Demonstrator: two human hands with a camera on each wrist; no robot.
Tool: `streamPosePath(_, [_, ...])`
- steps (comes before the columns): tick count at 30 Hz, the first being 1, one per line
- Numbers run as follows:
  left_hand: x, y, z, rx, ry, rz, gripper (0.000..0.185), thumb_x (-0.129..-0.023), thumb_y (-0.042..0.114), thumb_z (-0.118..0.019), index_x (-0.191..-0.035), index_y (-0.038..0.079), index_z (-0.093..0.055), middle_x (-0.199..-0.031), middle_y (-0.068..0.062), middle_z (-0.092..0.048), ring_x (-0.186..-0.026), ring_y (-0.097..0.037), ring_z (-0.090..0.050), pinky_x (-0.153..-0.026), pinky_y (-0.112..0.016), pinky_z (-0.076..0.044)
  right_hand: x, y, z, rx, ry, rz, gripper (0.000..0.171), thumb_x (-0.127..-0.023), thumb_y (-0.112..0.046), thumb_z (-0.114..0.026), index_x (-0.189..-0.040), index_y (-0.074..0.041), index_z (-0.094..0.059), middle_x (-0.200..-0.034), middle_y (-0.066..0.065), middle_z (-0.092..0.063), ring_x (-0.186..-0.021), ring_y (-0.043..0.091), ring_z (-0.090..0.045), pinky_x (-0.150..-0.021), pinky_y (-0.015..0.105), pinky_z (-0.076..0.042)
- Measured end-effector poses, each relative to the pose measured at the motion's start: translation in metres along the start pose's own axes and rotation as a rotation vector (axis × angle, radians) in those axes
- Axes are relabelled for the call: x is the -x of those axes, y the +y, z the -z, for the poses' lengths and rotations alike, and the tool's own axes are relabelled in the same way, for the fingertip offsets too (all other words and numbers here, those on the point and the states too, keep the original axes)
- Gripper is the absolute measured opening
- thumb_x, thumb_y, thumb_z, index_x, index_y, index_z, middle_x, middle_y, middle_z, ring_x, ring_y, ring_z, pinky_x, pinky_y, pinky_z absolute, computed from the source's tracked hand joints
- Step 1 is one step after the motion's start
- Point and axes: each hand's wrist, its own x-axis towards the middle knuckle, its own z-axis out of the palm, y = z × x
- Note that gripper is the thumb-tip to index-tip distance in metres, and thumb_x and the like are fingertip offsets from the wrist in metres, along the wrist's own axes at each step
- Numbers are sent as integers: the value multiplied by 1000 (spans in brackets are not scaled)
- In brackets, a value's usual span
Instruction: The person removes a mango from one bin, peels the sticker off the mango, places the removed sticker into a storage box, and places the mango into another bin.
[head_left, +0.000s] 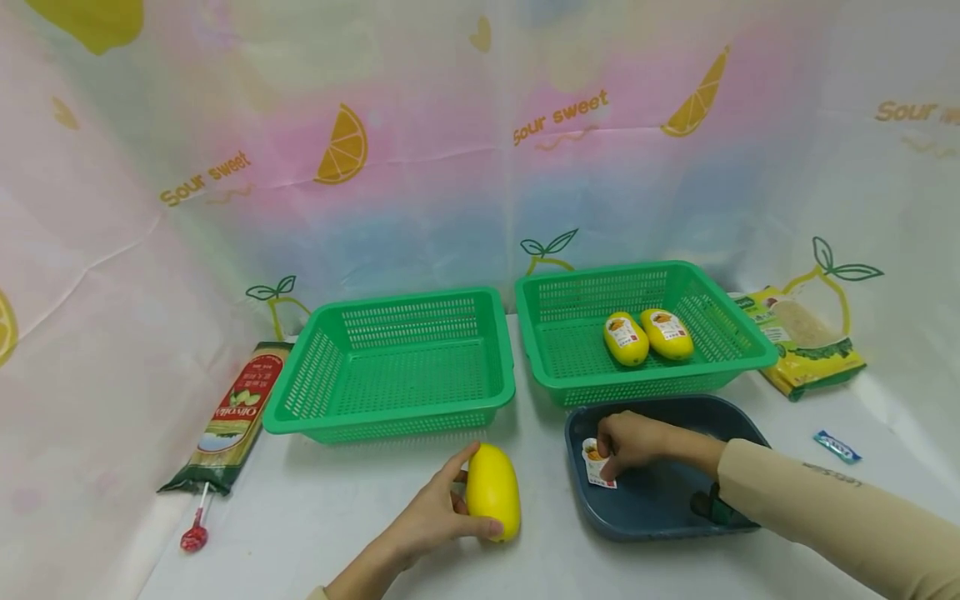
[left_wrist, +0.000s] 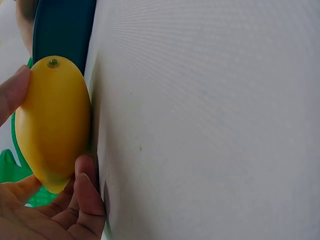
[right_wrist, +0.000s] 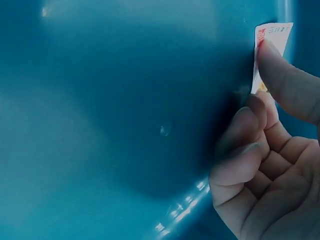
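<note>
Left of the tub (head_left: 645, 510), my left grip (head_left: 437, 514) holds a yellow fruit (head_left: 493, 492) between thumb and fingers. Inside the tub, my right grip (head_left: 633, 440) pinches a white label (head_left: 596, 472), its print too small to read. Behind the tub, a basket (head_left: 652, 388) holds two labelled fruits (head_left: 628, 354). The curtain (head_left: 450, 108) behind reads "Sour sweet"; the pack (head_left: 232, 421) far left of the tub, "Olivoilà".

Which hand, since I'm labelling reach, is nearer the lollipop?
Left. The left hand, holding the yellow fruit, is to the right of the lollipop; the right hand is farther right, in the blue basin.
</note>
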Motion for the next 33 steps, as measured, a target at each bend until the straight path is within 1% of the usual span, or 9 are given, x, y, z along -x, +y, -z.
streamPosePath(6, [0,-1,-1,2,2,-4,109,-70,22,-89,-157,17,-24,-134,-19,-47,-83,-20,-47,-68,-29,-41,0,-2,-3,43,5,-23,29,-74,-20,-86,-82,-10,-59,-74,-4,-54,-65,6,-47,-57,18,-40])
streamPosePath(15, [0,-2,-2,-1,10,-8,109,-69,22,-90,-156,17,-25,-132,-19,-48,-83,-20,-47,-68,-29,-41,2,-5,-3,72,4,-27,31,-77,-26,-84,-84,-10,-59,-75,-3,-54,-65,7,-47,-56,19,-40])
streamPosePath(20, [0,-2,-3,20,1,-8,110,-70,21,-89,-157,17,-23,-135,-20,-47,-85,-21,-49,-70,-30,-41,6,-4,3,2,-41,-34,29,-79,-26,-82,-88,-9,-60,-78,-2,-56,-69,8,-49,-59,20,-41])
streamPosePath(24, [1,-1,-4,37,-12,-13,111,-72,19,-88,-158,15,-19,-134,-18,-47,-90,-22,-50,-73,-30,-43,11,-6,12,-111,-83,-33,26,-81,-23,-80,-93,-8,-61,-80,-2,-58,-71,10,-50,-61,21,-41])
streamPosePath(26, [1,0,-4,45,-18,-23,111,-72,17,-87,-159,13,-17,-136,-18,-47,-93,-22,-52,-75,-30,-45,14,-8,17,-186,-95,-28,26,-83,-21,-79,-95,-7,-61,-78,-1,-58,-69,11,-50,-59,22,-41])
streamPosePath(27, [1,0,-4,50,-21,-29,111,-73,16,-87,-159,12,-16,-137,-18,-47,-95,-22,-52,-76,-30,-46,15,-9,19,-222,-98,-25,26,-84,-20,-78,-97,-6,-60,-77,0,-58,-68,12,-50,-59,22,-40])
streamPosePath(30, [1,2,-5,58,-27,-38,112,-74,15,-86,-159,11,-14,-139,-19,-45,-96,-23,-55,-78,-31,-48,20,-14,25,-282,-88,-5,28,-87,-21,-75,-100,-4,-58,-71,-1,-55,-64,12,-47,-56,23,-39])
streamPosePath(33, [-1,3,-6,48,-17,-25,111,-74,16,-86,-159,14,-15,-139,-21,-46,-95,-22,-55,-79,-33,-49,25,-22,29,-320,-63,15,31,-89,-24,-72,-103,-2,-56,-71,0,-53,-63,13,-47,-57,24,-39])
